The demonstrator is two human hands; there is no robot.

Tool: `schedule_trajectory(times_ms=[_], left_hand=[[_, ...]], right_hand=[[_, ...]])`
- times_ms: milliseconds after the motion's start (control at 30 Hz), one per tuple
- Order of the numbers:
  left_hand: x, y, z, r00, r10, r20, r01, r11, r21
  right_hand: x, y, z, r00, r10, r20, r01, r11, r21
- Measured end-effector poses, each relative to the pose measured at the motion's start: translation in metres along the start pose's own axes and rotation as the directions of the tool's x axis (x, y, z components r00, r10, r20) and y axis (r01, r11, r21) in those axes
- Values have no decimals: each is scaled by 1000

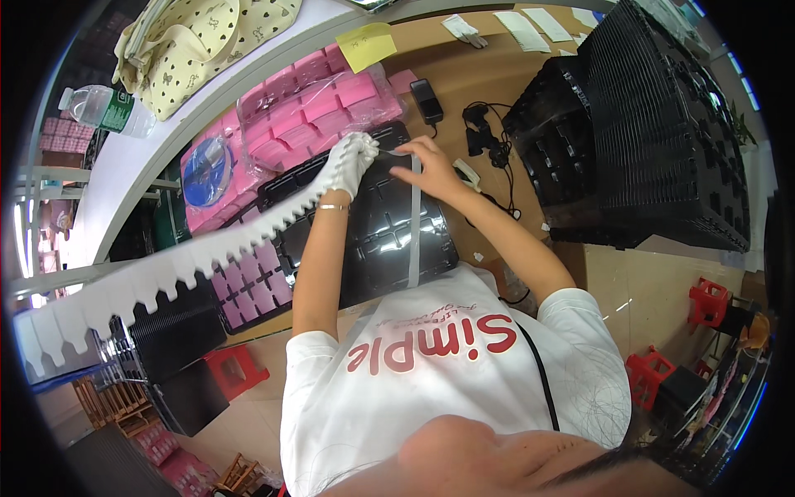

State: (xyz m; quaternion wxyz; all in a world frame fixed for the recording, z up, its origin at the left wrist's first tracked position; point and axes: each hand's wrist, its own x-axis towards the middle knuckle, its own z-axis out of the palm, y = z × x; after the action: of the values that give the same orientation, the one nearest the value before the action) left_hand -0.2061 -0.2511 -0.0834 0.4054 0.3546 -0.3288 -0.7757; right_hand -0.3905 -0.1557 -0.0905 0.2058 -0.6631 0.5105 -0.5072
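My left hand [354,159], in a white glove, is curled closed near the far edge of a black compartment tray [373,240]. What its fingers hold is too small to make out. My bare right hand [432,172] is just to its right, thumb and fingers apart, over the far end of a pale tape strip [416,232]. This strip runs front to back across the tray. A long white toothed strip [190,257] stretches from the left side to my left wrist; I cannot tell whether it is attached there.
Pink trays in clear wrap [306,108] and a blue tape roll [207,170] lie beyond to the left. Tall stacks of black trays [662,124] stand at the right. A black adapter [426,101] and cables [497,149] lie behind my right hand. A plastic bottle [108,109] rests far left.
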Motion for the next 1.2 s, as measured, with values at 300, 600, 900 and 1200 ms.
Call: schedule_trajectory(times_ms=[300,600,900,1200], left_hand=[[-149,17,35,999,-21,-40,18,996,-88],[-217,-24,23,923,-47,-381,196,911,362],[-322,-9,-95,849,-247,467,215,969,122],[-334,-35,-122,895,-3,446,86,983,-165]], right_hand=[[-35,-75,7,783,494,378,-621,648,441],[-95,-119,-2,907,-342,244,322,939,120],[-102,-73,-72,664,530,527,-684,716,142],[-115,-54,-23,840,398,370,-276,898,-342]])
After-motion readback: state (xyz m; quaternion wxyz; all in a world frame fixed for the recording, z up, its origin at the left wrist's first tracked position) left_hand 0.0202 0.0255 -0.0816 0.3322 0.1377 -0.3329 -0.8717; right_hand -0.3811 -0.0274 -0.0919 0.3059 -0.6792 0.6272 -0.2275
